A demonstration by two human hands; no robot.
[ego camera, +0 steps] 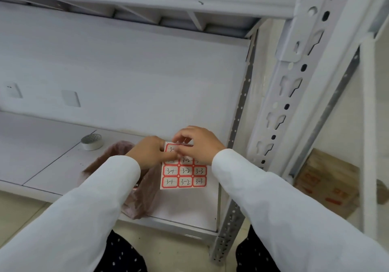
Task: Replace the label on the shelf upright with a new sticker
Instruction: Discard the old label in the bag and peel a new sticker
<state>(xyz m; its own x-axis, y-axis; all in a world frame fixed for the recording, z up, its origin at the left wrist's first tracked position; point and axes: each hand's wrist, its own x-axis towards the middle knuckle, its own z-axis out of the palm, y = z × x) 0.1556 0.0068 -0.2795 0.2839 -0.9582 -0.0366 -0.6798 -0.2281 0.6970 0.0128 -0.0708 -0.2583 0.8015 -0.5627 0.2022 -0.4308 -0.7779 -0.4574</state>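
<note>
White metal shelving fills the view: a bare shelf board [189, 204] low in the frame, a pale back wall behind it, and a slotted shelf upright [294, 78] rising toward 1 o'clock. On the board, at about 10 o'clock from the hands, sits a roll of tape [92, 142]; a crumpled pinkish plastic bag [145, 196] lies under the left forearm. A brown cardboard box [328, 179] rests on the floor beyond the upright at 3 o'clock.

Just below the centre of the frame, a sticker sheet [184, 176] of red-bordered labels marked 3-1, 3-2 and 3-3 is held over the board. The left hand [150, 150] grips the sheet's upper left edge, fingers closed on it. The right hand [196, 143] is curled over the top row, fingertips pressed together in a pinch on what seems to be one label; whether it has lifted free cannot be told, as the fingers cover it.

Judging by this, the task is at an early-to-middle stage: a new sticker is being peeled from its backing. No label is visible on the stretch of upright in view, so whether an old one has come off cannot be told. Carrying the sticker to the upright and pressing it flat remain to be done.
</note>
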